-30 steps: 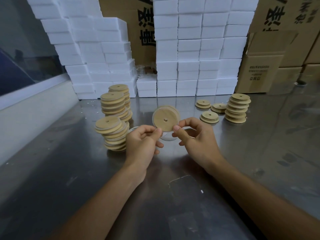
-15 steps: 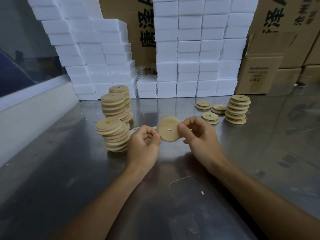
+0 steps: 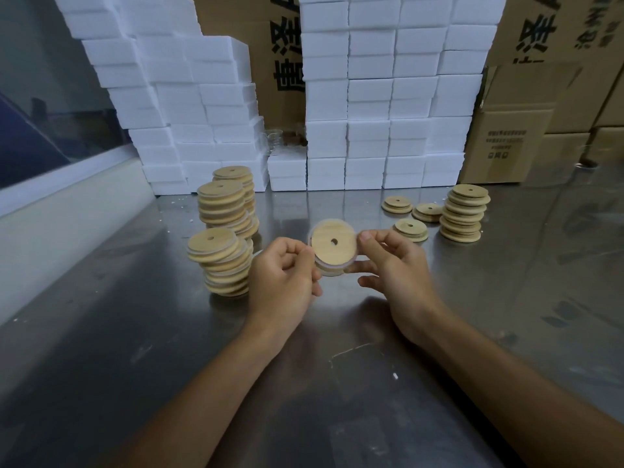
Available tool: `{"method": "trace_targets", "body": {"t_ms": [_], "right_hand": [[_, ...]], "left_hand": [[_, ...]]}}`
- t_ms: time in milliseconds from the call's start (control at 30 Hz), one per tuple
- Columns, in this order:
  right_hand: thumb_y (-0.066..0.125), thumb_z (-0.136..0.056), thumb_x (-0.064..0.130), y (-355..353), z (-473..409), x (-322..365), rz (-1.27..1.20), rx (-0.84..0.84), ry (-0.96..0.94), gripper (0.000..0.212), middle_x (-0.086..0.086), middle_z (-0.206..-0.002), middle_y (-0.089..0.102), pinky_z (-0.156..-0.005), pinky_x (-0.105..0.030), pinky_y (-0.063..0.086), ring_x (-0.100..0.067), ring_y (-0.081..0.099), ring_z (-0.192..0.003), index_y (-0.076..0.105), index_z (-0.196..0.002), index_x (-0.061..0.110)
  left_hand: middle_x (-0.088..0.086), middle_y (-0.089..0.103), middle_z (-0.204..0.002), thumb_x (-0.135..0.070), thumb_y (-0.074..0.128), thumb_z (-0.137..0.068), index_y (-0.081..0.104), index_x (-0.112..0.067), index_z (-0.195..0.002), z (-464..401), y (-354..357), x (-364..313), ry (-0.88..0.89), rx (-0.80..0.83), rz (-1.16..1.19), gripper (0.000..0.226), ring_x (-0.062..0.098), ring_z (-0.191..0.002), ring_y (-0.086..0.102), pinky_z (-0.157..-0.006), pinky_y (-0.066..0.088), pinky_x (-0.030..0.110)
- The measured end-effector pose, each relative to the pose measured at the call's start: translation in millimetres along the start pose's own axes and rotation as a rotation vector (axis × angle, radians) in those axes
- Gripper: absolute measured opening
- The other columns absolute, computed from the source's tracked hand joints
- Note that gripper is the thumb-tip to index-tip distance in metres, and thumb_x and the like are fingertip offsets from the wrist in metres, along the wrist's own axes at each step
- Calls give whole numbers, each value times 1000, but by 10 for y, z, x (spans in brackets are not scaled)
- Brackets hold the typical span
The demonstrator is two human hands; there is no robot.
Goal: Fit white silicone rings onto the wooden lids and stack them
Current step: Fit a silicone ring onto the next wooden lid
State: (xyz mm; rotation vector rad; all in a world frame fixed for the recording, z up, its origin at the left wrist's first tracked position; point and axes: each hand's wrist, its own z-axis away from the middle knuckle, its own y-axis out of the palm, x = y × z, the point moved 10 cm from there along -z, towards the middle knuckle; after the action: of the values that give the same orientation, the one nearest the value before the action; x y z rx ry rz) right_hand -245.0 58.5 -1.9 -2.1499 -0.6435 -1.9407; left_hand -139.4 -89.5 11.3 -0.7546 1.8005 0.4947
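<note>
Head view: your left hand (image 3: 282,275) and right hand (image 3: 400,270) both pinch one wooden lid (image 3: 333,243) upright above the steel table (image 3: 135,332), white ring (image 3: 332,265) around its rim.

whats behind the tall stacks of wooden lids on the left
Behind the left lid stacks rises a stepped wall of white foam boxes, with a printed cardboard carton showing through the gap beside it. The stacks cover the lowest boxes and the table directly behind them.

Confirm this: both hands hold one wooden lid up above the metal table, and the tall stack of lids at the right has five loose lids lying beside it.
Not five: the head view shows three loose lids beside the right stack. Otherwise correct: left hand and right hand hold one wooden lid above the metal table.
</note>
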Motion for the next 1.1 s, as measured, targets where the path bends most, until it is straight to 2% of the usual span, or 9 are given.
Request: {"method": "trace_targets", "body": {"t_ms": [100, 167, 267, 333, 467, 667, 900, 1100], "right_hand": [[57, -99, 24, -42, -10, -68, -16, -30, 58, 15, -3, -80, 74, -50, -18, 46, -12, 66, -61, 64, -93, 13], [57, -99, 22, -67, -18, -82, -12, -41, 71, 16, -3, -77, 72, -50, -19, 46, -12, 64, -59, 65, -92, 11], [58, -99, 20, -55, -16, -77, 10, -30, 67, 16, -4, -74, 71, -49, -19, 47, -11, 63, -57, 65, -93, 7], [57, -99, 20, -50, -10, -73, 32, -26, 64, 18, -6, -76, 71, -49, -18, 47, -11, 63, -56, 65, -95, 4], [58, -99, 19, -48, 1, -61, 41, -26, 65, 19, -8, -76, 70, -51, -19, 48, -10, 61, -55, 65, -96, 2], [58, -98, 17, -25, 1, -59, 60, -19, 56, 15, -4, -69, 69, -52, -20, 47, -10, 60, -54, 65, -94, 5], [58, -98, 18, -16, -4, -70, 76, -4, 50, 14, -3, -68, 70, -52, -20, 47, -10, 61, -55, 66, -94, 7], [57, -99, 18, -13, 0, -68, 89, 2, 42, 14, -2, -67, 70, -53, -20, 48, -8, 60, -55, 66, -94, 8]], "left_hand": [[-2, 59, -52, -4, 55, -94, 55, -12, -76, 22, -149, -183, 103, -149, 1, 19, 17, -45, 56, -48, 48, 33], [-2, 61, -52, -5, 52, -94, 52, -15, -78, 33, -268, -263, 125, -257, 11, 19, 16, -44, 58, -47, 49, 31], [1, 64, -54, -7, 41, -97, 45, -17, -83, 30, -390, -224, 30, -387, 138, 18, 18, -41, 58, -41, 43, 24], [7, 69, -64, -8, 34, -99, 43, -13, -89, 31, -420, -139, -58, -439, 233, 14, 20, -41, 60, -37, 40, 22], [14, 73, -80, -5, 26, -98, 44, 7, -116, 23, -466, -118, -116, -479, 275, 27, 28, -49, 68, -34, 38, 21], [8, 75, -75, -4, 20, -93, 47, 7, -111, -5, -534, -148, -130, -523, 259, 35, 34, -48, 68, -31, 33, 18], [22, 69, -82, -4, 19, -92, 50, 13, -110, -27, -630, -73, -157, -568, 246, 39, 33, -42, 64, -32, 33, 21], [22, 66, -84, -8, 20, -97, 48, 8, -113, -9, -681, -12, -190, -608, 214, 37, 30, -41, 63, -32, 34, 21]]}}
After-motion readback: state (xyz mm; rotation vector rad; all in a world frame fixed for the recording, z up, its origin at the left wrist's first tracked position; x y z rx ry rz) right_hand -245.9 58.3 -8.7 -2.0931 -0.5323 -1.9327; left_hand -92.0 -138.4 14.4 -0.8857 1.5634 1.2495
